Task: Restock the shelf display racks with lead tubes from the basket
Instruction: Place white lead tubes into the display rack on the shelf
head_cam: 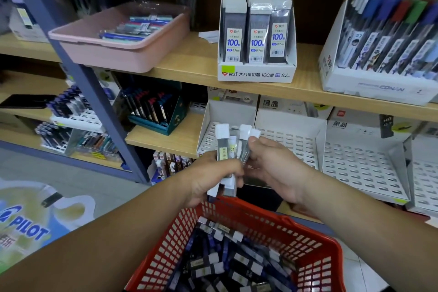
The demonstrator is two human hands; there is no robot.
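The left hand (214, 174) grips a bunch of slim grey lead tubes (224, 147) with white caps above the red basket (305, 232). The right hand (275, 168) fingers (260, 146) pinch the rightmost ones. White slotted racks (294, 147) stand behind.

The basket (175, 239) is showing bright red in an open grid of square holes, and the lead tubes (227, 261) in it are mixing dark blue and black with white label patches. The held tubes (224, 142) are showing smoky grey under white caps (one is carrying a pale yellow barcode sticker (224, 151)), while the display racks (360, 168) are showing white with rows of small slots. A tray (113, 52) is showing pale pink on the light wood shelf (189, 64), beside a slate-blue post (78, 61).
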